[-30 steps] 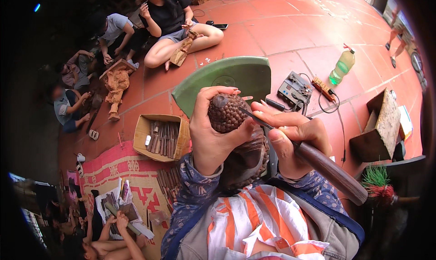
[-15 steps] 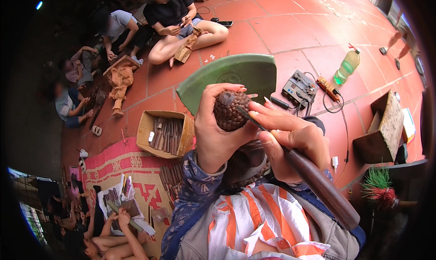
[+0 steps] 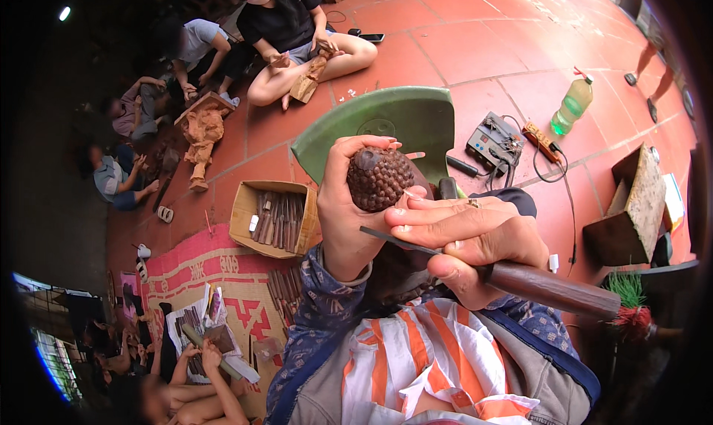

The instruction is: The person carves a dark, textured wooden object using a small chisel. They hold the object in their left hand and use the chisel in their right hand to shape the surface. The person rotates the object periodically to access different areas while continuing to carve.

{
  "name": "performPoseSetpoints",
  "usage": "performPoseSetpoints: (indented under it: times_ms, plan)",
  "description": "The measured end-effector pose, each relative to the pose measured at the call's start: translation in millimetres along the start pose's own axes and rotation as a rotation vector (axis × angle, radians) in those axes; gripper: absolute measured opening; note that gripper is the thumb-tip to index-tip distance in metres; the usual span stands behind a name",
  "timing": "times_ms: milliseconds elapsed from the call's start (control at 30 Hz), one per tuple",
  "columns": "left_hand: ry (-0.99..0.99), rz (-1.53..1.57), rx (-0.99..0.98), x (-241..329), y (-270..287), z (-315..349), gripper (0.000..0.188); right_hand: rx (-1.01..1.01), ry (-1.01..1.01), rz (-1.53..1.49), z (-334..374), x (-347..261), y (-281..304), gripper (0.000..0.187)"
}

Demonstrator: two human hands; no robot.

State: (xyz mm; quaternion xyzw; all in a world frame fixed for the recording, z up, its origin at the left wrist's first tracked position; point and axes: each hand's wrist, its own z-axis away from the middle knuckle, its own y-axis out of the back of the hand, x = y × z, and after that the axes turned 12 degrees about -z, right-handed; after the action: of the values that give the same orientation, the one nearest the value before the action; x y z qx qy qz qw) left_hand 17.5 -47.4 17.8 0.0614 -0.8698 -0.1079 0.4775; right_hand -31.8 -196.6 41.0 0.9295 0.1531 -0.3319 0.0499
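Observation:
A dark brown wooden carving (image 3: 380,178) with a rounded, knobbly top stands in front of my body. My left hand (image 3: 343,221) is closed around the side of this top, fingers over its far side. Lower down, the carving is partly hidden by my hands. In my right hand (image 3: 483,239) is a chisel (image 3: 553,287) with a thick dark wooden handle and a thin metal blade. The blade points left, across my left hand's thumb side and below the knobs. My right fingertips reach close to the lower right of the knobbly top.
Beyond the carving is a green curved panel (image 3: 416,109). A cardboard box (image 3: 243,209) of chisels stands left, by a patterned mat (image 3: 256,313). To the right are a grey control box (image 3: 494,144), a power strip (image 3: 541,141), a bottle (image 3: 572,107) and a wooden box (image 3: 631,206). Several people sit left.
The chisel's blade has come off the knobs and moved down and left. Its handle has swung up to the right, more level. My left hand still holds the carving.

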Motion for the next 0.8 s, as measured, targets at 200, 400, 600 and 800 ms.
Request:
performPoseSetpoints:
  times_ms: [200,400,600,800]
  plan:
    - [0.023,0.048,-0.001,-1,1,0,0.056,0.436,0.064,-0.317,11,28,-4,0.011]
    - [0.000,0.019,0.023,-3,-2,0,0.050,0.445,0.021,-0.295,7,35,-5,0.007]
    - [-0.001,0.003,0.030,-2,-1,1,0.051,0.422,0.006,-0.257,3,33,-5,0.009]
    - [0.031,0.013,0.017,3,-2,0,0.051,0.492,0.294,-0.083,-2,44,3,0.016]
